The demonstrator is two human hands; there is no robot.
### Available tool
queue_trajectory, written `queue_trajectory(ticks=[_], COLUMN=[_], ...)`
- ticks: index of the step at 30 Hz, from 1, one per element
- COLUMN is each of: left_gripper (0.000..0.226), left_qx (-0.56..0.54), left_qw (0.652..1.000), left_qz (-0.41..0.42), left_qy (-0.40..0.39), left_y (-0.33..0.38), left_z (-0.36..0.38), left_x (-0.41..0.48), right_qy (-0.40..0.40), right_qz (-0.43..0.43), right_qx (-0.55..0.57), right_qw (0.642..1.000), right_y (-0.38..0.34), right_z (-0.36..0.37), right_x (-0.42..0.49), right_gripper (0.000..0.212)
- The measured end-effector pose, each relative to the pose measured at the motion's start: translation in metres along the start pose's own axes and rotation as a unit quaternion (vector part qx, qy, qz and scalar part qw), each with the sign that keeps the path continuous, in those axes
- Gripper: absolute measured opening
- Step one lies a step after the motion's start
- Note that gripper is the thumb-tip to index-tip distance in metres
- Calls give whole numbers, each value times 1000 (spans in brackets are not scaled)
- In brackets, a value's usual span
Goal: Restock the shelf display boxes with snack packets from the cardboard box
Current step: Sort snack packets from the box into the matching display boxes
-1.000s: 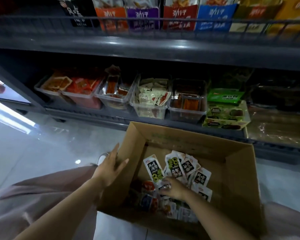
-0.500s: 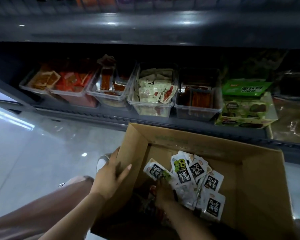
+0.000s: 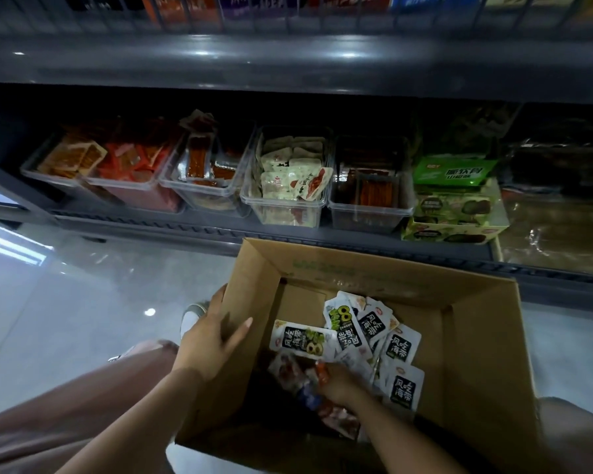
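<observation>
Right hand (image 3: 336,384) is down in the cardboard box (image 3: 476,336), buried to the knuckles in a heap of coloured packets (image 3: 305,395) at the near left corner. Its fingers are curled under and out of sight, blurred too, so I cannot tell if it really has hold of anything. Left hand (image 3: 213,340) lies flat on the box's left wall, fingers fairly straight, steadying it and gripping nothing.

The black-and-white packets (image 3: 404,388) are fanned loose across the middle of the box floor, overlapping each other. Up ahead, the clear tubs (image 3: 285,205) stand in a row along the front edge of the shelf (image 3: 220,230), with a green display box (image 3: 456,230) at their right end.

Now the danger, as I judge it: those packets are slick and loosely stacked, so a blind grab in that dark corner could bring up a ragged handful that sheds on the lift (straight onto the floor (image 3: 65,285), most likely). The middle tub already sits heaped near its rim, and more pushed on top may slide off the shelf's front edge. And if the left hand leans harder on that thin wall, it could fold inward.
</observation>
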State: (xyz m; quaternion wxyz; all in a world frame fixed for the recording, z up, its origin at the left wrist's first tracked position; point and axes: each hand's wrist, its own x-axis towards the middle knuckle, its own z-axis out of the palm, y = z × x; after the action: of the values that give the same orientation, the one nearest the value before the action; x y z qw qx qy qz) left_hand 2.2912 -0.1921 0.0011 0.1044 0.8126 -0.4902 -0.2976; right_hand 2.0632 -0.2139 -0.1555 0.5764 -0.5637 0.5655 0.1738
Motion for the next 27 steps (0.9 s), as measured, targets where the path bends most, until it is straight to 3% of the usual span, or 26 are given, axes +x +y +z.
queue_trajectory(ticks=[3,6,8,11,13,14,16,18,22,24,27], left_gripper=[82,92,86,58,42,31,16,15,33,41,41], left_qx=[28,96,42,-155,-279,-295,-324,-374,-467,-507,-483], left_qw=[1000,991,990,980,930,917,910,896,854,834,841], left_qz=[5,81,124,94,34,44,75,95,119,119,150], left_qy=[-1,51,45,-80,-236,-267,-246,-221,-194,-183,-195], left_y=[0,13,45,114,150,163,184,199,221,228,235], left_z=[-4,-10,-17,-37,-45,-48,-55,-62,-70,-68,-65], left_x=[0,3,4,-5,-18,-22,-31,-38,-49,-55,-64], right_qy=[14,25,8,-1,-5,-4,33,109,173,196,239], right_qz=[-41,-82,-112,-153,-179,-190,-209,-227,-248,-245,-231], right_qx=[159,282,307,299,273,260,253,288,520,520,501], right_qw=[986,955,945,942,945,947,944,924,799,794,799], right_y=[-19,-43,-60,-83,-94,-98,-101,-102,-96,-95,-100], right_z=[-58,-118,-152,-188,-203,-208,-217,-220,-206,-192,-177], right_x=[-24,-61,-91,-143,-182,-202,-237,-266,-302,-309,-308], right_gripper=[30,39,32,25,24,25,30,44,51,46,35])
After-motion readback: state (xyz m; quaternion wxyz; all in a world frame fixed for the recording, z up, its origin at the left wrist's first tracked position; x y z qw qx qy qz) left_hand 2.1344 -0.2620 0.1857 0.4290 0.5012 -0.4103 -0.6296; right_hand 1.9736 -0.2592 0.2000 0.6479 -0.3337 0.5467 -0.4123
